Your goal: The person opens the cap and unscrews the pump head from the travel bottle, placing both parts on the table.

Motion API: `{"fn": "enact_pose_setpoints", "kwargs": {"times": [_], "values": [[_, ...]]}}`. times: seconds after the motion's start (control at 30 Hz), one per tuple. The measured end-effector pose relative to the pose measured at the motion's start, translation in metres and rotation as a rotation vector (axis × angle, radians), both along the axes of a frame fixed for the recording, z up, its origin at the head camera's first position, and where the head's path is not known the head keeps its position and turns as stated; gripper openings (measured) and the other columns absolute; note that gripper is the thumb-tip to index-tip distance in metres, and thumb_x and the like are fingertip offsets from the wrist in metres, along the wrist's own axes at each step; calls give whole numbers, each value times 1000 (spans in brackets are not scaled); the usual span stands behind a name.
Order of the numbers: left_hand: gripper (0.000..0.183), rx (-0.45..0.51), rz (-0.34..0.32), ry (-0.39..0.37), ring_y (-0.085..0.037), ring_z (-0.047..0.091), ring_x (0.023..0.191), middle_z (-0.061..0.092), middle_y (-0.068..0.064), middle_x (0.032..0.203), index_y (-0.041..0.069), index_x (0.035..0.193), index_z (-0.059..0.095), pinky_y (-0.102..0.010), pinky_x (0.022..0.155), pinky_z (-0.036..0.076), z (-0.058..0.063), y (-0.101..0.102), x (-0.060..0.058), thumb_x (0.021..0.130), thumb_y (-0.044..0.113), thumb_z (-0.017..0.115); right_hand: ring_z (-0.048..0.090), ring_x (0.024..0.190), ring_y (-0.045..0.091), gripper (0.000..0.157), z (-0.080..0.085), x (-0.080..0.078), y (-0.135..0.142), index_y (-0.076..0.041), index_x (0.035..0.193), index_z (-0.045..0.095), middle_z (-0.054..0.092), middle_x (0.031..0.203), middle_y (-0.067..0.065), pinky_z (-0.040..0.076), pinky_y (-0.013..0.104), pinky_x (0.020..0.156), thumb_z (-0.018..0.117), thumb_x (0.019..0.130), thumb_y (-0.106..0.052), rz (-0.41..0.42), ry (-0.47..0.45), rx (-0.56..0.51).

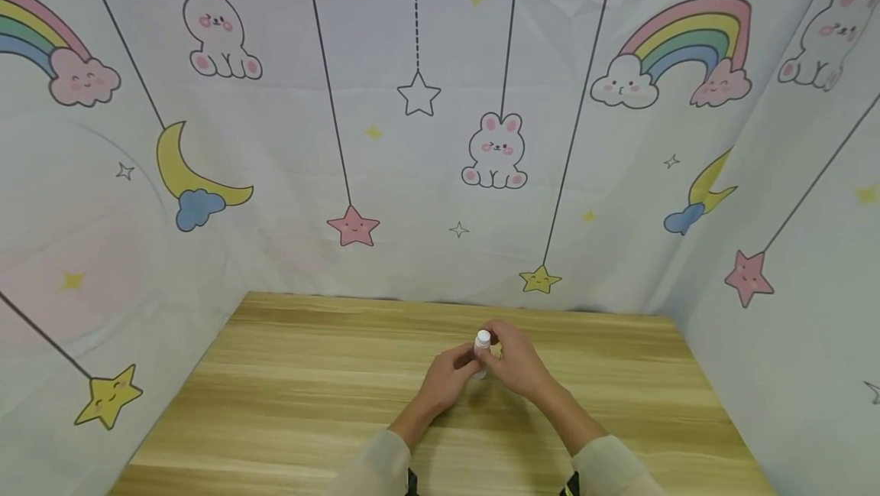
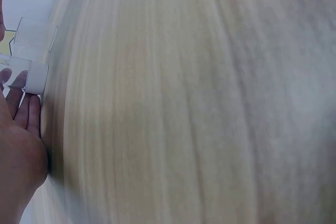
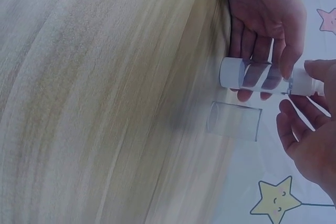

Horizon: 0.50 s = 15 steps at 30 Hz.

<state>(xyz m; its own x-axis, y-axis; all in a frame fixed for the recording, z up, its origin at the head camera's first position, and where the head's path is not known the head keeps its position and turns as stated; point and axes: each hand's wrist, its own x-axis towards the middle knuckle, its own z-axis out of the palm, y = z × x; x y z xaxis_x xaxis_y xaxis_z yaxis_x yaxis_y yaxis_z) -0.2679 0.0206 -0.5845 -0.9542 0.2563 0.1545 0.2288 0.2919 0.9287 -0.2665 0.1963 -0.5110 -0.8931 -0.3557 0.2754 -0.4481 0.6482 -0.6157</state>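
Observation:
A small clear bottle with a white base and a white top stands upright on the table. My left hand grips its see-through body, fingers behind and thumb in front, as the right wrist view shows. At the top, my right hand pinches the white part between thumb and fingers. Beside the bottle, apart from it, a clear hollow cylinder like a cap stands on the wood. The left wrist view catches only the bottle's white base, the left hand and the cylinder.
The wood-grain table reaches back to a white cloth backdrop printed with rabbits, stars, moons and rainbows. More of this cloth hangs along the left and right sides of the table.

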Motion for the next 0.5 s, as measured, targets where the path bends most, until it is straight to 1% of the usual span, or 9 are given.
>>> {"fn": "enact_pose_setpoints", "kwargs": {"times": [0.07,0.17,0.2,0.33,0.5], "values": [[45,6,-1,7,-26,63,133,69,-1,139,20,142,69,-51,112,49,0,0,0,106,46,60,64,106,22,25,0,1,-1,-5,121,66,66,113,2,56,44,87,75,100,-14,3,13,-3],[42,18,-4,15,-27,64,131,70,-3,138,19,138,72,-52,111,50,0,0,1,107,44,61,65,106,23,25,0,1,-2,-7,120,66,66,112,1,56,46,90,76,99,-16,-1,20,-15],[41,20,-3,8,-26,63,131,70,-2,138,19,138,72,-51,111,50,0,0,1,106,44,61,65,106,23,24,0,1,-2,-8,119,66,66,112,1,56,47,91,77,99,-17,-3,23,-21],[40,25,-4,-3,-25,63,132,70,-1,138,20,138,72,-49,111,50,-2,-1,0,106,43,61,64,105,22,21,-1,0,-4,-13,115,67,66,110,-1,55,46,90,78,98,-18,-21,15,-42],[40,39,-12,12,-26,63,132,70,-3,138,19,139,71,-50,111,50,-2,-1,0,107,41,61,64,104,22,22,0,-1,-5,-10,116,67,66,109,0,55,46,89,78,98,-17,-38,-1,-40]]}}
